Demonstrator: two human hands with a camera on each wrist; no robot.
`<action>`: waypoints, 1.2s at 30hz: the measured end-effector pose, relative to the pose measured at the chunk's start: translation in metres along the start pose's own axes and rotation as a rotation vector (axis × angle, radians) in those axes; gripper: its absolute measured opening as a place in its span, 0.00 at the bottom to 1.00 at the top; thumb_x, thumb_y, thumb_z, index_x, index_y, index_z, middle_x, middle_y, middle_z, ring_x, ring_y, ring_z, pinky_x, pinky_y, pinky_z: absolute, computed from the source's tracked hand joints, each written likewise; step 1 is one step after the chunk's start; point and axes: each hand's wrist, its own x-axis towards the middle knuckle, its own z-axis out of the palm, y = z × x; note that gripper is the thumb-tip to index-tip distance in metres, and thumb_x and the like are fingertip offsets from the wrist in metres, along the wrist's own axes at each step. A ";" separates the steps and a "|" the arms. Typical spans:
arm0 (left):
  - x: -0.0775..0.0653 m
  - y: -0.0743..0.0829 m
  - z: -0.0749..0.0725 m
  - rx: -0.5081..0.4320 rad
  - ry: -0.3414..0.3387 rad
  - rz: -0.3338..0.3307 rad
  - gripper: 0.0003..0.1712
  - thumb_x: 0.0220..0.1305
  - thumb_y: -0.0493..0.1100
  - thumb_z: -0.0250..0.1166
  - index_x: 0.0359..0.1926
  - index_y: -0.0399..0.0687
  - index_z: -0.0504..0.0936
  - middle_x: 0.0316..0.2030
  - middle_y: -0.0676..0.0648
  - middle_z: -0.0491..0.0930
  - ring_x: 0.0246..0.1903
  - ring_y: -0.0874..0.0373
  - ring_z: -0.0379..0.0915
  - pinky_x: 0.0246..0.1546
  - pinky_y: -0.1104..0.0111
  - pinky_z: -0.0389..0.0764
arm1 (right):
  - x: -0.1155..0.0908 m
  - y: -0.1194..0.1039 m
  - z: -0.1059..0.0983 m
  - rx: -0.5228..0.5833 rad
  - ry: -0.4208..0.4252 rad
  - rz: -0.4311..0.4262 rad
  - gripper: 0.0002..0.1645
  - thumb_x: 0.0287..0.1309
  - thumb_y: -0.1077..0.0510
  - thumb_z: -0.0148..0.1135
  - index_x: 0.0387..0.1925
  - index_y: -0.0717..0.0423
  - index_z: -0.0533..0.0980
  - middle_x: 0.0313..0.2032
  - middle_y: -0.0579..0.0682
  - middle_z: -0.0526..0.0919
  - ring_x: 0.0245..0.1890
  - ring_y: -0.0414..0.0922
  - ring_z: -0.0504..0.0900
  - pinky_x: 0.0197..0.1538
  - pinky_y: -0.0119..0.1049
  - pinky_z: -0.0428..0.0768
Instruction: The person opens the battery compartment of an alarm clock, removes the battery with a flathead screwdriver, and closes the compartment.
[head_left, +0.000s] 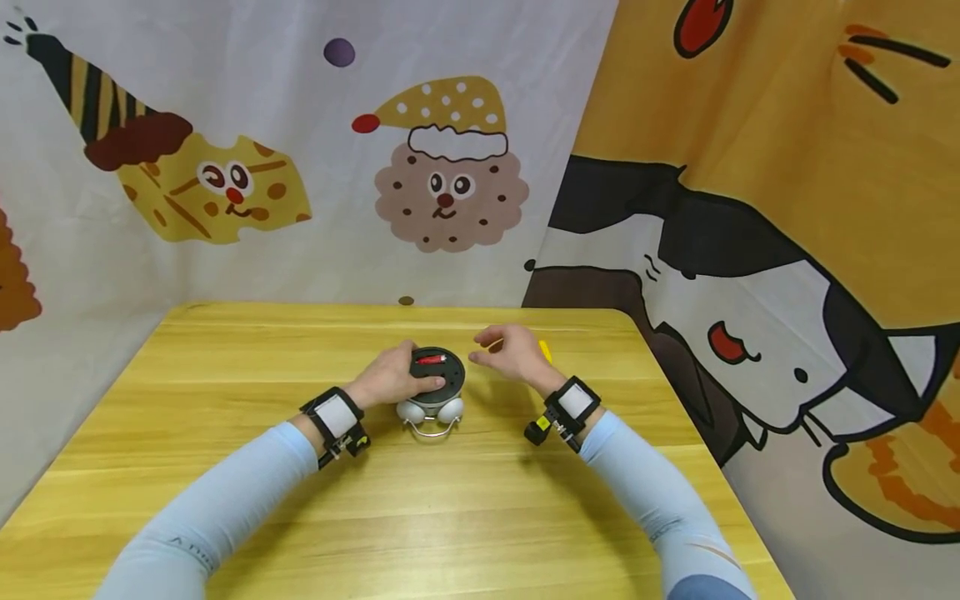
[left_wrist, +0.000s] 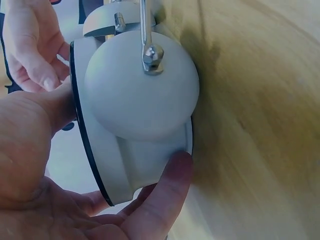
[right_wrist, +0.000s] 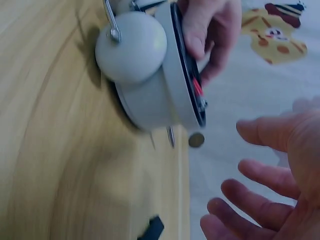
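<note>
A white twin-bell alarm clock lies face down on the table, its bells and wire handle toward me. Its black back faces up, and a red battery shows in a recess there. My left hand grips the clock from the left, thumb over the back and fingers around the side, as the left wrist view of the clock also shows. To the right of the clock, apart from it, is my right hand. Its fingers are spread and loosely bent, with nothing between them.
Behind the right hand a yellow object shows partly; its kind is hidden. A small black piece appears at the bottom of the right wrist view. The wooden table ends at a cartoon-printed curtain.
</note>
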 end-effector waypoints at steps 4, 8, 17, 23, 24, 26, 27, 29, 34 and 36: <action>0.000 -0.001 0.000 -0.019 -0.007 0.001 0.46 0.75 0.65 0.74 0.72 0.32 0.71 0.63 0.30 0.85 0.60 0.40 0.86 0.63 0.48 0.86 | 0.004 -0.008 0.009 0.004 -0.046 -0.064 0.23 0.69 0.47 0.79 0.61 0.49 0.89 0.59 0.56 0.93 0.55 0.53 0.92 0.56 0.46 0.91; -0.001 -0.001 0.000 -0.038 -0.016 -0.002 0.46 0.75 0.65 0.74 0.72 0.33 0.71 0.63 0.30 0.84 0.59 0.42 0.86 0.62 0.49 0.86 | 0.009 -0.013 0.018 0.009 -0.079 -0.100 0.24 0.69 0.49 0.80 0.62 0.52 0.88 0.57 0.56 0.93 0.52 0.52 0.92 0.54 0.45 0.91; -0.001 -0.002 0.000 -0.068 -0.026 -0.013 0.45 0.75 0.65 0.74 0.71 0.34 0.70 0.61 0.31 0.84 0.55 0.44 0.86 0.57 0.52 0.86 | 0.015 -0.017 0.035 -0.049 -0.105 -0.143 0.22 0.69 0.50 0.80 0.61 0.50 0.89 0.52 0.53 0.93 0.46 0.46 0.92 0.46 0.35 0.89; 0.001 -0.002 0.000 -0.073 -0.026 -0.010 0.45 0.74 0.65 0.74 0.71 0.34 0.71 0.62 0.31 0.84 0.55 0.44 0.85 0.58 0.51 0.86 | 0.017 -0.017 0.038 -0.087 -0.089 -0.168 0.20 0.70 0.50 0.80 0.60 0.49 0.90 0.51 0.52 0.92 0.44 0.45 0.91 0.43 0.33 0.86; 0.001 -0.001 -0.001 -0.075 -0.025 -0.011 0.45 0.74 0.65 0.74 0.71 0.34 0.71 0.62 0.31 0.85 0.55 0.44 0.85 0.59 0.51 0.86 | 0.018 -0.018 0.038 -0.089 -0.086 -0.175 0.20 0.70 0.50 0.80 0.59 0.49 0.90 0.51 0.52 0.92 0.44 0.45 0.91 0.43 0.32 0.85; 0.001 -0.001 -0.001 -0.080 -0.028 -0.009 0.45 0.74 0.65 0.74 0.71 0.34 0.71 0.62 0.31 0.85 0.55 0.44 0.85 0.58 0.51 0.86 | 0.018 -0.017 0.039 -0.094 -0.074 -0.180 0.18 0.70 0.50 0.80 0.58 0.48 0.91 0.50 0.51 0.92 0.43 0.45 0.91 0.42 0.32 0.85; 0.000 0.000 -0.001 -0.082 -0.029 -0.007 0.45 0.74 0.65 0.74 0.71 0.34 0.70 0.62 0.31 0.85 0.55 0.44 0.85 0.58 0.51 0.86 | 0.019 -0.016 0.040 -0.098 -0.070 -0.180 0.18 0.70 0.50 0.80 0.58 0.48 0.91 0.50 0.51 0.92 0.43 0.44 0.90 0.42 0.32 0.84; 0.001 -0.001 -0.001 -0.083 -0.030 -0.007 0.45 0.74 0.65 0.74 0.71 0.34 0.70 0.62 0.31 0.85 0.55 0.44 0.85 0.58 0.52 0.86 | 0.019 -0.016 0.041 -0.100 -0.061 -0.179 0.17 0.70 0.51 0.80 0.57 0.48 0.91 0.50 0.51 0.92 0.42 0.44 0.90 0.42 0.32 0.84; 0.001 -0.003 0.002 -0.084 -0.032 -0.012 0.45 0.75 0.65 0.74 0.71 0.35 0.70 0.62 0.31 0.84 0.55 0.44 0.85 0.59 0.51 0.85 | 0.020 -0.014 0.045 -0.103 -0.050 -0.172 0.15 0.70 0.52 0.79 0.55 0.47 0.92 0.50 0.50 0.92 0.42 0.44 0.90 0.44 0.34 0.84; 0.001 -0.003 0.001 -0.084 -0.034 -0.012 0.45 0.75 0.65 0.74 0.72 0.35 0.70 0.62 0.31 0.84 0.55 0.44 0.85 0.59 0.51 0.85 | 0.021 -0.014 0.046 -0.103 -0.044 -0.168 0.13 0.71 0.52 0.79 0.54 0.47 0.92 0.49 0.50 0.92 0.43 0.44 0.89 0.45 0.35 0.84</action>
